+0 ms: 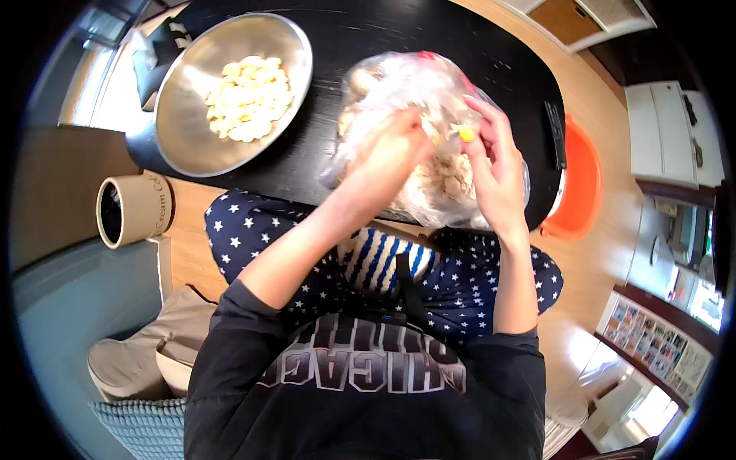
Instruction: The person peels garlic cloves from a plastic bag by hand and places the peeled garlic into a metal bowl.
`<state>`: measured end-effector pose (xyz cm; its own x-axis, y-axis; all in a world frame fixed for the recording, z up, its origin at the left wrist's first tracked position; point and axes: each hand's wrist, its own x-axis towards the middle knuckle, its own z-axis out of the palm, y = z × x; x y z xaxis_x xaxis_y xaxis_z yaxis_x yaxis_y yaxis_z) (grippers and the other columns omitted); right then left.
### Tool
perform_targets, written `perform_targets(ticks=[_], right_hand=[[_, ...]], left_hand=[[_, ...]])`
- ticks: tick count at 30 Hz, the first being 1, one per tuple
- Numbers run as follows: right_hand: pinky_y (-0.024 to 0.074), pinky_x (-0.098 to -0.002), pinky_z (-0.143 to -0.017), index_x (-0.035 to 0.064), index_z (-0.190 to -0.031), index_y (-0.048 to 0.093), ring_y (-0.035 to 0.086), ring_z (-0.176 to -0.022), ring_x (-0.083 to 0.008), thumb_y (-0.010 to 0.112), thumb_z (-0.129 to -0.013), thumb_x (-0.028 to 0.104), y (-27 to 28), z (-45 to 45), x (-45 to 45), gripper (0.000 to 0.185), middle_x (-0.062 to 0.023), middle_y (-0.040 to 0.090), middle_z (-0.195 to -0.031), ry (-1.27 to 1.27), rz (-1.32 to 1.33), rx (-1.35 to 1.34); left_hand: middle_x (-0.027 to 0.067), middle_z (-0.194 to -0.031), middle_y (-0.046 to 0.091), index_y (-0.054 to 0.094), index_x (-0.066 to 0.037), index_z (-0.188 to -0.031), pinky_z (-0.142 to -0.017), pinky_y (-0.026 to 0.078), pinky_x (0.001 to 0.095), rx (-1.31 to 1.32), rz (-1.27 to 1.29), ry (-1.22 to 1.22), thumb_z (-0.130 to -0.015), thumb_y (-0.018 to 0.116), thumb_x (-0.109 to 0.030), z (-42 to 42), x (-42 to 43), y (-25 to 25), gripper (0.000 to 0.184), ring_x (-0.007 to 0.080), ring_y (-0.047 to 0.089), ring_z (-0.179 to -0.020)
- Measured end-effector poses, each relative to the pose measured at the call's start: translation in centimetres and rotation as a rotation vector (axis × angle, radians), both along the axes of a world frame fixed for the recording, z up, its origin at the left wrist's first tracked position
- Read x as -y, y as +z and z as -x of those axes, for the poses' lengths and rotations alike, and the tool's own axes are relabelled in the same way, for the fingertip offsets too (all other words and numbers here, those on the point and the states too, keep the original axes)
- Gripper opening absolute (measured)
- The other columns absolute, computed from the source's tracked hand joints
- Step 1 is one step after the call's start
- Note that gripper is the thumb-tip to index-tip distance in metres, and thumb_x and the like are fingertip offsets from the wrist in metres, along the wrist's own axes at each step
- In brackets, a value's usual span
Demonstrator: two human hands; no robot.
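On the black table, a clear plastic bag lies open in front of me, holding garlic bulbs and loose papery garlic skins. Over the bag's middle, my left hand is closed with its fingers drawn together; what they grip is hidden. My right hand is at the bag's right side, a small bright yellow object at its thumb tip and its index finger raised above. Glare blurs the pale bits between the hands. Left of the bag, a steel bowl holds many peeled garlic cloves.
A dark, narrow object lies at the right table edge. Below it on the floor stands an orange basin. A cream-coloured canister stands left of my legs. A striped cloth item is between my thighs.
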<state>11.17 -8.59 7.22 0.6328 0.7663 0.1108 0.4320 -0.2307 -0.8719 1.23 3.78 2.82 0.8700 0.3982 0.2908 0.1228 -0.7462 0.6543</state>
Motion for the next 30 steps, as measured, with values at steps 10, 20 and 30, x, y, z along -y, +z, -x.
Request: perform_targets(ticks=[10,20,30], right_hand=[[0.0483,-0.0378,-0.074,0.0055,-0.112,0.055,0.060,-0.087,-0.0310,0.056,-0.082,0.012,-0.5,5.3,-18.2,0.031,-0.0146,0.061,-0.092,0.588,0.082,0.525],[0.0475,-0.0378,-0.062,0.0096,-0.106,0.055,0.062,-0.071,-0.0327,0.052,-0.087,0.012,3.3,2.9,-5.7,0.019,-0.0179,0.061,-0.075,0.010,0.115,0.510],[0.0389,-0.0338,-0.096,0.0010,-0.122,0.051,0.046,-0.118,-0.0249,0.063,-0.075,0.000,12.9,1.9,5.3,0.048,-0.0122,0.051,-0.125,0.105,-0.046,0.567]], left_hand=[[0.0144,-0.107,0.048,0.045,-0.001,-0.113,-0.094,0.034,0.0352,0.122,-0.407,-0.065,-0.090,0.048,-0.014,0.6,-0.5,-4.6,0.026,0.0249,0.047,-0.103],[0.0206,-0.104,0.055,0.056,0.005,-0.101,-0.086,0.044,0.0438,0.058,0.116,-0.081,-0.082,0.054,-0.008,1.6,-1.6,-0.8,0.023,0.0379,0.054,-0.099],[0.0149,-0.105,0.055,0.055,-0.001,-0.102,-0.081,0.046,0.0398,0.064,0.015,-0.051,-0.082,0.057,-0.012,2.2,-1.5,0.5,0.022,0.0342,0.057,-0.094]])
